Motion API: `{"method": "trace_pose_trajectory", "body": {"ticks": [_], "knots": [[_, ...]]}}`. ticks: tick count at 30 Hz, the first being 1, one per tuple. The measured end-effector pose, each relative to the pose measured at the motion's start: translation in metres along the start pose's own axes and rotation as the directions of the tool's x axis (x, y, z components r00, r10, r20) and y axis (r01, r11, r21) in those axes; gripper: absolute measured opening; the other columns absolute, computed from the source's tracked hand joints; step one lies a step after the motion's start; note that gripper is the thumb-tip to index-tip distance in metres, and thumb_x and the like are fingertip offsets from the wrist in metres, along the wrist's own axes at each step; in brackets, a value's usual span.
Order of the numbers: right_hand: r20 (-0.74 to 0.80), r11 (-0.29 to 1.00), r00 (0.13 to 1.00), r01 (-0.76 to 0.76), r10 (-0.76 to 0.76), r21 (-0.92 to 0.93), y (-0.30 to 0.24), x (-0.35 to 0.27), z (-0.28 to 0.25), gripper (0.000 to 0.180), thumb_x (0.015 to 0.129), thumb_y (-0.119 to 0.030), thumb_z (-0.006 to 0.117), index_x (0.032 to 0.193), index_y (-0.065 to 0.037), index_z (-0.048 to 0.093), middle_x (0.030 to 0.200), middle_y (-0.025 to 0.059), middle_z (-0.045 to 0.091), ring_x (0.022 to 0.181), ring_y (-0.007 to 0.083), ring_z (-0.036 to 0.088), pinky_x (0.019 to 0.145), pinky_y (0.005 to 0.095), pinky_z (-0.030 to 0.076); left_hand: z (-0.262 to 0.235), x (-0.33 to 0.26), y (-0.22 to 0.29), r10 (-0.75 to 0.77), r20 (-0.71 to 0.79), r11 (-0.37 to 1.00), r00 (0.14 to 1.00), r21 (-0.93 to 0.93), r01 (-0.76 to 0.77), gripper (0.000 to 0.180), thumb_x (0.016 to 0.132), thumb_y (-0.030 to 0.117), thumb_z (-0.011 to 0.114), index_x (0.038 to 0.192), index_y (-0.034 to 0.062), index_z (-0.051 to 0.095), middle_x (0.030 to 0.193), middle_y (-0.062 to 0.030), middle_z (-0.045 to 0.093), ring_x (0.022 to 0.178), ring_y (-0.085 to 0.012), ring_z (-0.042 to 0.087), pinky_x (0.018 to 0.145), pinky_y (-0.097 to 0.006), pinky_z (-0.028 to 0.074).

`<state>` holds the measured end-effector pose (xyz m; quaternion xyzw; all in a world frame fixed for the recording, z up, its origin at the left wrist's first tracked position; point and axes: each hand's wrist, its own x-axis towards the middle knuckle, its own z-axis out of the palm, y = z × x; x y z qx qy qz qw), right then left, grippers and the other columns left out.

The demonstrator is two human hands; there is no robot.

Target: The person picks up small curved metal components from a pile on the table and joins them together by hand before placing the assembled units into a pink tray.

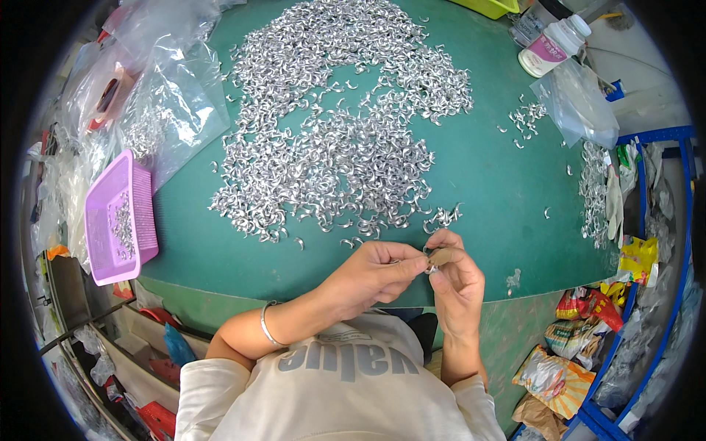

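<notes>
Close to the table's near edge, my two hands meet at their fingertips. A small curved silver metal piece [432,270] shows between them, partly covered by fingers. My right hand [457,283] is closed in a pinch on it, with something tan at its fingertips. My left hand [376,273] is closed too, thumb and forefinger pressed together against that spot; what its tips grip is hidden. Just beyond the fingers lies a little cluster of like pieces [444,217]. A wide heap of the same crescent-shaped pieces [331,165] spreads over the green table [198,242].
At the left stand a purple plastic basket [143,213] with some pieces inside and clear plastic bags [176,110]. Far right are a white bottle [553,48] and a plastic bag [577,103]. More pieces [594,195] line the right edge, beside a blue rack [665,136].
</notes>
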<state>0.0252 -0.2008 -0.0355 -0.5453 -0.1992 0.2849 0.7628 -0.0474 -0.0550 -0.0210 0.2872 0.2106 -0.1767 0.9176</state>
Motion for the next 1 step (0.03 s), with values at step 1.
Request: {"method": "trace_pose_trajectory", "body": {"ticks": [1], "knots": [[0.004,1.000,1.000,-0.001,0.001,-0.001,0.0003,0.0007,0.0004,0.013,0.076,0.000,0.060,0.088,0.002,0.057,0.108,0.0124,0.047,0.106,0.0200,0.042,0.093,0.0335,0.029,-0.0005,-0.0006,0.0002,0.026,-0.011,0.999,1.000,0.020,-0.025,0.025,0.088,0.022,0.056,0.100,0.0012,0.056,0.061,0.0064,0.038,0.049,-0.0024,0.028,0.041,-0.018,0.020]]}}
